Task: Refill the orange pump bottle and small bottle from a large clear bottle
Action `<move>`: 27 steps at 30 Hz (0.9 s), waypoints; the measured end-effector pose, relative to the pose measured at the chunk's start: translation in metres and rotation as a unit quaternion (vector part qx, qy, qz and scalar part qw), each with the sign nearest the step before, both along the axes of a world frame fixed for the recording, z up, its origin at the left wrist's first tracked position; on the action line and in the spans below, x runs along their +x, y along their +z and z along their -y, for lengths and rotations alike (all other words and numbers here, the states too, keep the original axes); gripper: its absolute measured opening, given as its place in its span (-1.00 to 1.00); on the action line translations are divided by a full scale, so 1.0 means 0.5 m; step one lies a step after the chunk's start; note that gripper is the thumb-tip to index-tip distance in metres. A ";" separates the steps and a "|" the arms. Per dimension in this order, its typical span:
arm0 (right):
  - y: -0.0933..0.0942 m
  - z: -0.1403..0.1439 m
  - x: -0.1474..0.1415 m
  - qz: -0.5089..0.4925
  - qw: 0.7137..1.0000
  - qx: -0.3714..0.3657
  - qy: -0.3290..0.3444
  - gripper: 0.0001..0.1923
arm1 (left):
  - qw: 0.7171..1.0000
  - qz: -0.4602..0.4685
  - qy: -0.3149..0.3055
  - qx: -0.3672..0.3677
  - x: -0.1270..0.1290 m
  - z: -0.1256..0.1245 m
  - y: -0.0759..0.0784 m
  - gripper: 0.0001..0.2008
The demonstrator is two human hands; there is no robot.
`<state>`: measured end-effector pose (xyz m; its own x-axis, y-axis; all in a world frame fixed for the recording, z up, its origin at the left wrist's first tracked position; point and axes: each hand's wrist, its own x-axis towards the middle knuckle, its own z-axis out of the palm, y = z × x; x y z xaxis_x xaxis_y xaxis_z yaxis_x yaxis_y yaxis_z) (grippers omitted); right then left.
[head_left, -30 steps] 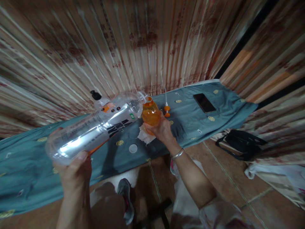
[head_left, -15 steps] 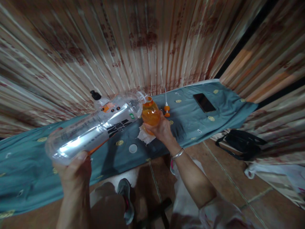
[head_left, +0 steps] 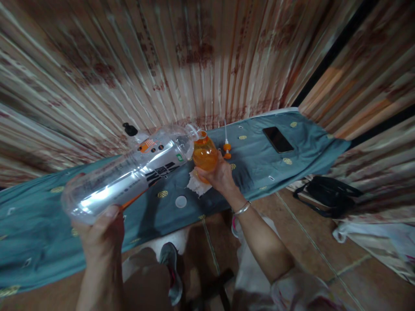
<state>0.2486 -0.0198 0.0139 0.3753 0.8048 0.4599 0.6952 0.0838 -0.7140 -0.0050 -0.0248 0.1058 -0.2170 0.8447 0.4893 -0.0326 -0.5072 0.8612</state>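
Head view, looking down at both hands over a cloth-covered board. Left hand [head_left: 99,235] is closed around the base of a large clear plastic bottle [head_left: 129,172], which lies tipped nearly level with its neck at the mouth of a small orange bottle [head_left: 205,153]. Right hand [head_left: 220,175] is wrapped around the lower part of that orange bottle and holds it upright just above the blue-grey cloth [head_left: 39,224]; a metal bangle [head_left: 242,208] circles the wrist. Beside the orange bottle, toward the person, lie a crumpled white tissue [head_left: 196,183] and a round white cap [head_left: 181,201]. Just beyond the orange bottle, to its right, rests an orange pump nozzle [head_left: 227,147] with a thin white tube. Further right of the orange bottle, a dark phone [head_left: 278,139] lies flat on the cloth. To its left, behind the clear bottle, stands a black-capped container [head_left: 130,129].
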 end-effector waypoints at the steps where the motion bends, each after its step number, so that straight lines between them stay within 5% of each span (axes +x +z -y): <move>1: 0.000 0.000 0.000 0.003 1.000 -0.002 -0.002 -0.30 | 1.000 -0.005 0.000 -0.001 0.000 0.000 0.000 -0.56; 27: -0.005 -0.003 0.001 0.018 1.000 0.008 -0.003 -0.27 | 0.999 0.044 -0.018 -0.002 -0.004 -0.001 -0.004 -0.60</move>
